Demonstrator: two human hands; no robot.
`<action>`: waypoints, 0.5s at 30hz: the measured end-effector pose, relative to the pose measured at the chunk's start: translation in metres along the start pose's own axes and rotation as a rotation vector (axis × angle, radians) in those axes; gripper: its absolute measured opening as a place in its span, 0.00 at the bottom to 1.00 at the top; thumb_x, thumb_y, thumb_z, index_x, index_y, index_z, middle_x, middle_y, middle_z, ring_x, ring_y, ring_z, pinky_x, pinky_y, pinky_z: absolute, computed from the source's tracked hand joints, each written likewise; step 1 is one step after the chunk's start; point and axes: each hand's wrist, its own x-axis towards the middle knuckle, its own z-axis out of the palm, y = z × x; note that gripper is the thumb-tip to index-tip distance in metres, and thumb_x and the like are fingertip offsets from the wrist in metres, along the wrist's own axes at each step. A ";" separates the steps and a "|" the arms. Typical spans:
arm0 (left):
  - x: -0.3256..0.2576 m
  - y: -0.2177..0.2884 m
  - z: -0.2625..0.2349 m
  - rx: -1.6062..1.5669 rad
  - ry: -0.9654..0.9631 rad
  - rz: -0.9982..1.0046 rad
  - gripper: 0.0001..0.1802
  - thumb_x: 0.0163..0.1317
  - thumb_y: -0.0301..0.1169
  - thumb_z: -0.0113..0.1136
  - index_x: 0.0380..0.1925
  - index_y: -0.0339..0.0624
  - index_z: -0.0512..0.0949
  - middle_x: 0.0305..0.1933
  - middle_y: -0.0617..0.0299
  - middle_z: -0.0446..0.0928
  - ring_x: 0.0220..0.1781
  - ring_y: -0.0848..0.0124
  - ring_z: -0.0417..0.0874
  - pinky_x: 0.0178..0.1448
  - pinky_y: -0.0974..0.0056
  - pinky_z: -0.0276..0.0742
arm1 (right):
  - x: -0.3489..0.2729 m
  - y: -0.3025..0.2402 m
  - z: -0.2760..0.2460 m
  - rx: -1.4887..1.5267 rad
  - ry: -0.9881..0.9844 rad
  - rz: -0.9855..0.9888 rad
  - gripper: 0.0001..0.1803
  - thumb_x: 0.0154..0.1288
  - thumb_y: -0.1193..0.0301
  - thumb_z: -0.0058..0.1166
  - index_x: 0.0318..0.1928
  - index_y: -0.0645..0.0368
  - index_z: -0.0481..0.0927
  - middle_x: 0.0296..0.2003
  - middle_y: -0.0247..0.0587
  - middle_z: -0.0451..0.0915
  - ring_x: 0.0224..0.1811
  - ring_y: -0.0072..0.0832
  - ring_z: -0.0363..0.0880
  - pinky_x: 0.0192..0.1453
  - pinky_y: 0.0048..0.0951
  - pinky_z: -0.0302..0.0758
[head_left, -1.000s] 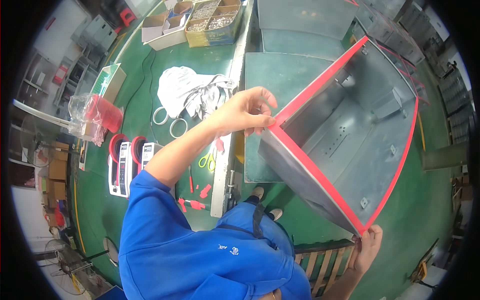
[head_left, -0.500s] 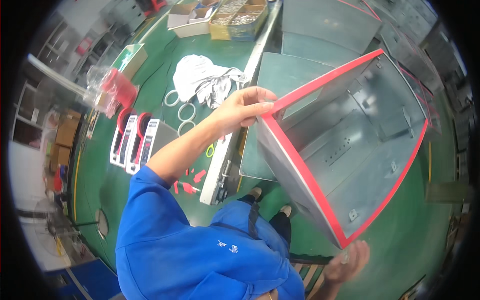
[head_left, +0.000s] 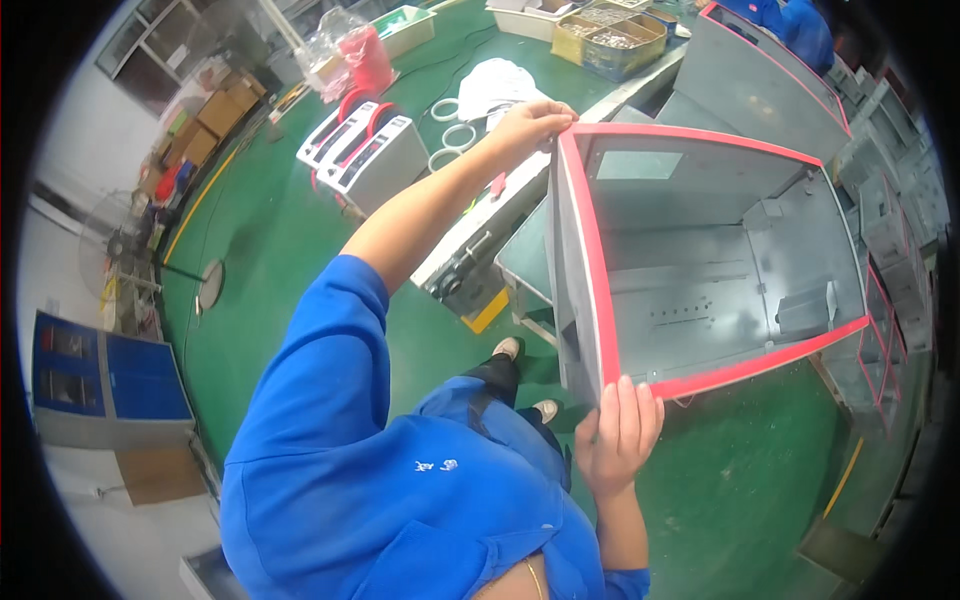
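1. Since the earlier frames, the hollow grey sheet-metal box [head_left: 690, 265] has swung round in view, and the person's bare right hand [head_left: 622, 435], apart from it half a second ago, now touches it.
2. Nearest, the right hand's fingers lie over the rim at the box's near left corner; I cannot tell whether the thumb grips.
3. The box stands to the right, its hollow side facing the person; what bears its weight is hidden.
4. Three rim edges (left, near and far) carry flat red strips [head_left: 593, 240], so these look done. The right edge shows no red; if it counts, that one is left.
5. Farther, the bare left hand [head_left: 538, 122] is clamped on the box's far left corner.
6. Beyond the left forearm stand two white boxy machines with red rolls [head_left: 380, 165]; then three pale rings [head_left: 459, 137] and one white cloth [head_left: 497, 85].
7. Farther still: one red roll in clear plastic [head_left: 367, 60] and one divided yellow-brown bin of small metal parts [head_left: 605, 62].
8. Far right, one large red-edged grey box [head_left: 745, 90] stands out; the stacked ones beyond are too blurred to count.
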 end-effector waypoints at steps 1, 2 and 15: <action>-0.004 0.002 0.003 -0.071 0.029 0.000 0.13 0.57 0.30 0.55 0.39 0.32 0.74 0.30 0.64 0.74 0.27 0.79 0.70 0.30 0.74 0.66 | 0.001 0.002 0.000 0.028 0.011 -0.025 0.16 0.52 0.77 0.49 0.44 0.64 0.74 0.45 0.46 0.74 0.51 0.40 0.69 0.60 0.41 0.61; -0.007 0.003 0.003 -0.032 0.056 0.009 0.13 0.56 0.30 0.55 0.39 0.32 0.74 0.30 0.63 0.74 0.27 0.79 0.70 0.30 0.74 0.66 | 0.003 0.004 0.000 0.054 0.023 -0.047 0.16 0.52 0.77 0.48 0.44 0.65 0.74 0.45 0.46 0.75 0.50 0.40 0.70 0.60 0.41 0.62; -0.043 0.001 0.005 0.172 0.253 0.134 0.16 0.56 0.33 0.53 0.42 0.35 0.75 0.34 0.59 0.76 0.36 0.74 0.76 0.39 0.70 0.73 | 0.013 0.036 -0.028 0.427 0.013 -0.114 0.15 0.51 0.83 0.46 0.42 0.68 0.72 0.42 0.51 0.74 0.47 0.44 0.73 0.52 0.41 0.70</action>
